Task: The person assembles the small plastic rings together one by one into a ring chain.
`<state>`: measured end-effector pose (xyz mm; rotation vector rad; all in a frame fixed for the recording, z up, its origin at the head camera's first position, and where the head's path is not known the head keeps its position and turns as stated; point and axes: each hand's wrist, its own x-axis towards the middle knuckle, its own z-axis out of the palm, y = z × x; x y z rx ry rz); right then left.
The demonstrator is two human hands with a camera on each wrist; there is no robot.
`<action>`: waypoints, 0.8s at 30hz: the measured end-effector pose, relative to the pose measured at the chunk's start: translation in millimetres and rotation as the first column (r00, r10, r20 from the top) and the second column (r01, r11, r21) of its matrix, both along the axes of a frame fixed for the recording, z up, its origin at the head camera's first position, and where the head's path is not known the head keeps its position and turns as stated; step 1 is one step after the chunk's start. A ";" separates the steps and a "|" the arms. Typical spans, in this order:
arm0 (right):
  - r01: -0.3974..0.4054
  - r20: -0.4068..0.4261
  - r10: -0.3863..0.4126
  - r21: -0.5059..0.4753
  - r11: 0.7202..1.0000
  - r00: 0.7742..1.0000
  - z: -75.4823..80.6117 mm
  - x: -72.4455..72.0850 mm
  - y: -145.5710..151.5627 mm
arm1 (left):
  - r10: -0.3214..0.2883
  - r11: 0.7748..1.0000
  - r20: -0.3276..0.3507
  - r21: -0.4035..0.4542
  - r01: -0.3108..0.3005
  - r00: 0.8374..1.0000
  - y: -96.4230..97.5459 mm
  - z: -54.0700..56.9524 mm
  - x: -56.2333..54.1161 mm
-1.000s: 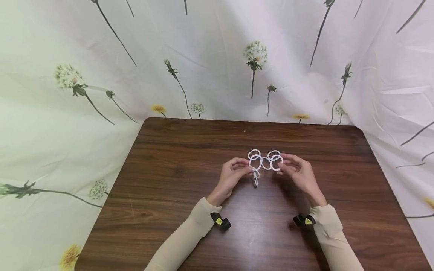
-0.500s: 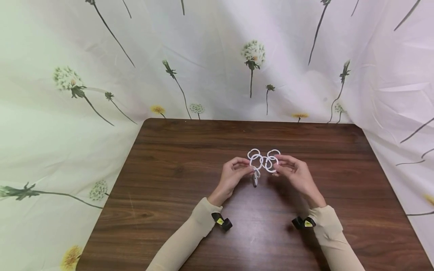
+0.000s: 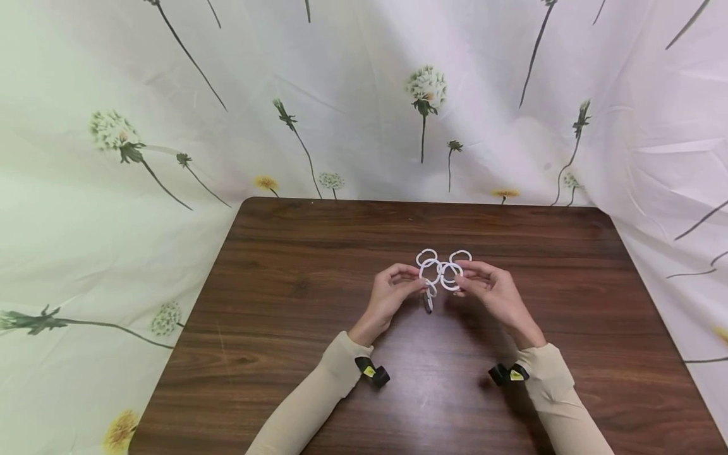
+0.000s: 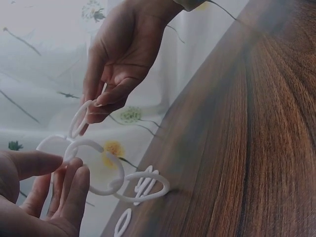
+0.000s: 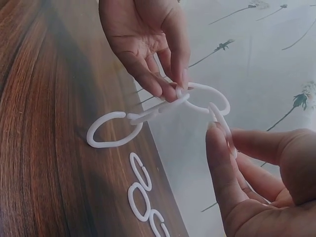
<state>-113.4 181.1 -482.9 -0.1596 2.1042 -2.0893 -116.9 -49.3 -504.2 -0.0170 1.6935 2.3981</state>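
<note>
Left hand (image 3: 389,292), right hand (image 3: 500,292) pinch rings (image 5: 159,109) above the table (image 3: 273,284)
We judge them light, stiff (perhaps slippery); grip rims.

Right hand (image 3: 499,292) nearer left hand (image 3: 391,292); rings (image 3: 450,289) closer

High head view, facing down, close wrist views, sharing both hands (image 3: 390,292)
</note>
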 end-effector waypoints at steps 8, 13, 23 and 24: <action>-0.015 0.013 0.015 -0.011 1.000 1.000 1.3 0.8 -2.6 | -0.009 1.000 -0.010 -0.016 0.009 1.000 -0.4 -0.5 1.0; -0.022 0.018 0.023 -0.010 1.000 1.000 1.7 1.0 -2.9 | 0.000 1.000 -0.017 -0.015 0.000 1.000 -0.3 -1.8 1.4; -0.029 0.024 0.029 0.006 1.000 0.999 4.9 0.4 -2.2 | 0.005 1.000 -0.022 -0.018 -0.005 1.000 -0.6 -2.1 2.1; -0.032 0.025 0.032 0.004 0.999 0.999 4.9 0.6 -2.3 | 0.005 1.000 -0.023 -0.018 -0.005 1.000 -0.7 -2.0 2.3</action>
